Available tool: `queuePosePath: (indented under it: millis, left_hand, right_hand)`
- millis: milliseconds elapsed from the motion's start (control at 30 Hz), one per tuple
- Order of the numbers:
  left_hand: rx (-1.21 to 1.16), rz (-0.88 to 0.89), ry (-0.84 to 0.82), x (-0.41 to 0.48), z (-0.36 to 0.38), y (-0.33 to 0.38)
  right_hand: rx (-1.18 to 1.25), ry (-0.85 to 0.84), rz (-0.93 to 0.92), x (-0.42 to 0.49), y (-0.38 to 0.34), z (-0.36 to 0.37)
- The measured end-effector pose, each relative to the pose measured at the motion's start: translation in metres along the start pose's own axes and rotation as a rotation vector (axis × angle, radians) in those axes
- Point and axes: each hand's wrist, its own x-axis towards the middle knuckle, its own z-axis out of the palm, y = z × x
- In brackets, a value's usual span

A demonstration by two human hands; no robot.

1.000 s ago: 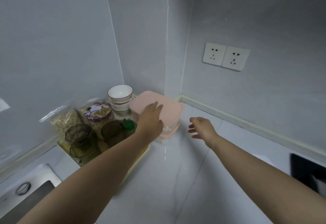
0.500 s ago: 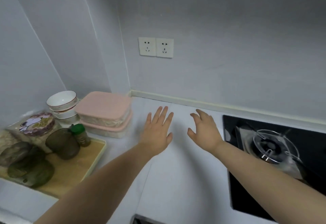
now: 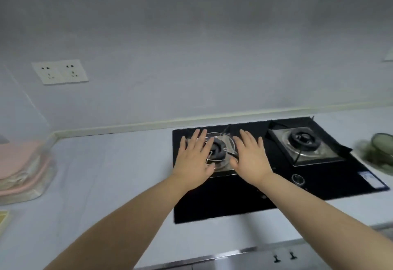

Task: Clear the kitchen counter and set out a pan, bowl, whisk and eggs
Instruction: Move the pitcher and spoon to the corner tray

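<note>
Both my hands are stretched out flat, palms down, over the left burner [image 3: 219,149] of a black gas hob [image 3: 244,197]. My left hand [image 3: 194,156] hovers over the burner's left side with straight fingers. My right hand [image 3: 248,155] lies beside it over the burner's right side, fingers also straight. Neither hand holds anything. The white counter [image 3: 110,176] lies left of the hob. No pan, whisk or eggs are in view.
Two stacked pink-lidded containers [image 3: 23,167] stand at the far left against the corner wall. A green glass dish [image 3: 380,152] sits right of the hob, blurred. A second burner [image 3: 304,142] is on the right. A double socket [image 3: 60,71] is on the wall.
My view has swung right, from the corner with the bowls and tray to the hob. Both hands moved right with it, away from the pink containers, and are spread flat over the left burner.
</note>
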Motion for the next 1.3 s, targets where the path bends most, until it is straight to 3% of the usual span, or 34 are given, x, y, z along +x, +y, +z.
queuePosePath:
  millis: [267,500,900,1100,1300]
  left_hand:
    - [-0.016,0.199,0.021,0.074,0.002,0.191]
    - [-0.076,0.392,0.050,0.118,0.007,0.326]
    - [-0.216,0.590,-0.017,0.203,0.044,0.455]
    - [-0.498,0.496,-0.189,0.268,0.078,0.511]
    - [-0.845,0.221,-0.293,0.318,0.092,0.554]
  right_hand:
    - [-0.047,0.039,0.255,-0.089,0.182,-0.037]
    - [-0.037,0.071,0.489,-0.152,0.297,-0.056]
    - [-0.058,0.029,0.693,-0.180,0.415,-0.041]
    - [0.035,-0.026,0.789,-0.160,0.491,-0.026]
    - [0.421,0.012,0.909,-0.136,0.553,-0.021]
